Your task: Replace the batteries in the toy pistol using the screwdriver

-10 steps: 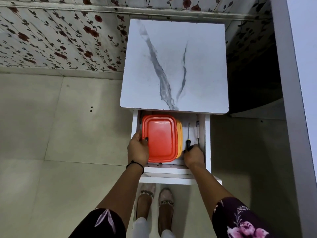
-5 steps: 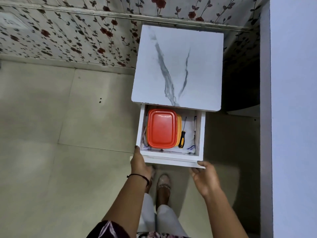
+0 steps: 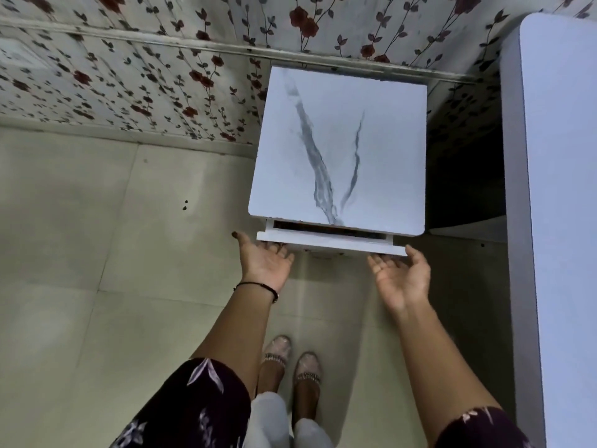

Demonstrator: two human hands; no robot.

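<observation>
A small white cabinet with a marble-patterned top (image 3: 339, 147) stands against the floral wall. Its drawer (image 3: 329, 241) is almost fully in, with only a narrow dark slit showing under the top. My left hand (image 3: 265, 258) is palm up under the drawer front's left end, fingers touching its lower edge. My right hand (image 3: 400, 273) is palm up at the right end, fingertips at the drawer front. Both hands hold nothing. The orange box and the screwdriver are hidden inside the drawer. No toy pistol or batteries are in sight.
A tall white panel (image 3: 555, 221) stands close on the right, with a dark gap (image 3: 465, 163) between it and the cabinet. Pale floor tiles (image 3: 113, 253) spread to the left. My feet (image 3: 290, 367) are just below the drawer.
The drawer, open a second ago with the orange box and screwdriver showing, has slid nearly closed. My hands left the box and screwdriver and moved to the drawer front.
</observation>
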